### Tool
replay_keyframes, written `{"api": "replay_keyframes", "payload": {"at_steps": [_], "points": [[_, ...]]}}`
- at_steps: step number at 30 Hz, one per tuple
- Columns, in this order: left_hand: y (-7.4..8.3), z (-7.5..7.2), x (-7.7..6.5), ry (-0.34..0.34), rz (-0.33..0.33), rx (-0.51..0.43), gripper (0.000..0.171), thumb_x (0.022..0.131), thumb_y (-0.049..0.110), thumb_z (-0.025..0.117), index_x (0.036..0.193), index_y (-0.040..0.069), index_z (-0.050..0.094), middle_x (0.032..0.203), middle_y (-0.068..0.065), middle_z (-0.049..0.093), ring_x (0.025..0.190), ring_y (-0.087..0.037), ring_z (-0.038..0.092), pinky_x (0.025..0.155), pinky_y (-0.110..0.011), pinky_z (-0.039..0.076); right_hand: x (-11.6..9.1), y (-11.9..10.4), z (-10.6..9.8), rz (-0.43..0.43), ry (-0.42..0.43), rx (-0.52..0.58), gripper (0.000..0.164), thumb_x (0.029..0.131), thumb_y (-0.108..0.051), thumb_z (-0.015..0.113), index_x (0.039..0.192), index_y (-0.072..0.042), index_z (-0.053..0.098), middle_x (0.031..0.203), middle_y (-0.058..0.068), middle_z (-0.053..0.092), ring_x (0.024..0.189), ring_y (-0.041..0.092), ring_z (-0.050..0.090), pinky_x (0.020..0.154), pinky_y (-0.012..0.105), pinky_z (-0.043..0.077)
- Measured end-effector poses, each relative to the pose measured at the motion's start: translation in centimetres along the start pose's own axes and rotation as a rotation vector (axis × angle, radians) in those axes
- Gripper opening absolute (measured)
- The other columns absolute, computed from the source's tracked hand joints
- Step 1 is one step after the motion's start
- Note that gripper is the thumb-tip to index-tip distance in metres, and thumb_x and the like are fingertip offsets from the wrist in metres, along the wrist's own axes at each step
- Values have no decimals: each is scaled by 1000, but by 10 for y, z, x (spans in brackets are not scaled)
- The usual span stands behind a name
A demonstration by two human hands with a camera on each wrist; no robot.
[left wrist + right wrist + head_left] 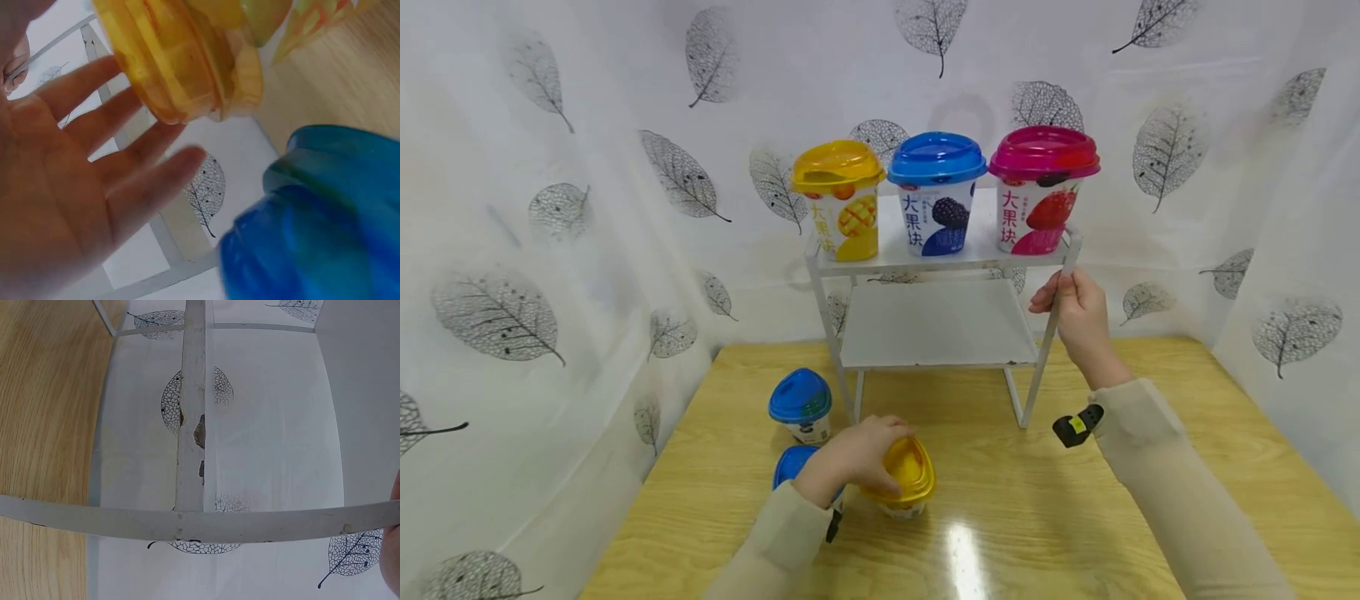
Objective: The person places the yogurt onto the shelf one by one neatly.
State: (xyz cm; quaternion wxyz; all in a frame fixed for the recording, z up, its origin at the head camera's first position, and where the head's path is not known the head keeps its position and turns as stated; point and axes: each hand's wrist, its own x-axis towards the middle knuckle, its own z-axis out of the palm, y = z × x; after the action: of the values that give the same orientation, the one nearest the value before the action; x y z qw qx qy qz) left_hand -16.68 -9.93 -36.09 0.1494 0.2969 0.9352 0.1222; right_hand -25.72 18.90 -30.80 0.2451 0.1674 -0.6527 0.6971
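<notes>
While the bench [1060,533] carries the lot, I have the white rack [936,321] held at one upright [1035,387] by the right grip [1084,312]. Left grip [861,450] is spread wide over the yellow-lidded cup [913,479], in front of the rack beside two blue-lidded cups [801,398]. Can't tell how hard it bears. Probably light, thin-walled, slick lid [917,467]; I'd hold the sides gently, just under it.

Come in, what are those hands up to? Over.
Left hand at yellow-lidded cup, grip unclear. Right hand holds white rack. Blue-lidded cup close beside left hand, possibly in the way.
</notes>
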Motion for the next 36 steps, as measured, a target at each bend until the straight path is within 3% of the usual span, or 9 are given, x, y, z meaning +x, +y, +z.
{"api": "replay_keyframes", "payload": {"at_steps": [3, 7, 17, 21, 25, 29, 32, 36], "points": [[-2, 2, 1, -4, -15, -16, 68, 67, 28, 76, 127, 17, 48, 129, -2, 43, 114, -23, 41, 85, -37, 43, 1, 0, 1, -3, 1, -4, 28, 93, -21, 36, 73, -5, 47, 62, -1, 57, 53, 7, 57, 55, 18, 50], [0, 6, 4, 38, -60, 35, 65, 68, 38, 73, 125, 17, 50, 123, -2, 46, 105, -23, 45, 80, -36, 45, 2, -1, 2, -6, 7, -34, 29, 93, -21, 35, 73, -4, 46, 61, -2, 56, 52, 6, 57, 54, 17, 49], [15, 18, 13, 189, -252, 227, 74, 66, 71, 54, 114, 14, 55, 105, -8, 51, 80, -21, 50, 58, -32, 47, 2, 0, 1, -15, 17, -91, 29, 92, -22, 35, 74, -2, 45, 59, -3, 55, 50, 5, 54, 52, 16, 48], [16, 20, 13, 210, -284, 235, 80, 66, 75, 48, 117, 13, 53, 111, -12, 49, 86, -24, 51, 57, -33, 48, 2, 0, 1, -14, 16, -87, 29, 92, -22, 35, 73, -3, 45, 59, -3, 55, 50, 5, 54, 52, 16, 48], [10, 15, 10, 198, -206, 161, 82, 69, 69, 53, 128, 13, 46, 129, -16, 37, 109, -32, 43, 73, -41, 49, 1, -1, 1, -22, 7, -59, 27, 93, -19, 35, 74, -3, 46, 60, -3, 55, 50, 5, 54, 52, 17, 48], [3, 7, 5, 118, -14, 110, 87, 65, 52, 70, 135, 13, 35, 140, -10, 27, 124, -29, 29, 92, -44, 37, 1, -1, 2, -31, 2, -35, 27, 94, -16, 34, 73, -4, 46, 60, -2, 54, 50, 5, 54, 52, 17, 48], [1, 4, 4, 55, 112, 117, 92, 62, 41, 78, 137, 12, 32, 141, -6, 26, 127, -25, 25, 99, -40, 30, 1, -1, 2, -33, 5, -44, 28, 94, -17, 33, 73, -4, 46, 59, -3, 54, 50, 5, 54, 51, 17, 48], [4, 4, 5, 20, 156, 132, 84, 64, 29, 80, 134, 13, 37, 140, -2, 30, 127, -21, 26, 100, -37, 28, 1, -1, 2, -32, 2, -62, 28, 94, -18, 33, 73, -3, 46, 60, -3, 55, 50, 5, 54, 51, 17, 48]]}}
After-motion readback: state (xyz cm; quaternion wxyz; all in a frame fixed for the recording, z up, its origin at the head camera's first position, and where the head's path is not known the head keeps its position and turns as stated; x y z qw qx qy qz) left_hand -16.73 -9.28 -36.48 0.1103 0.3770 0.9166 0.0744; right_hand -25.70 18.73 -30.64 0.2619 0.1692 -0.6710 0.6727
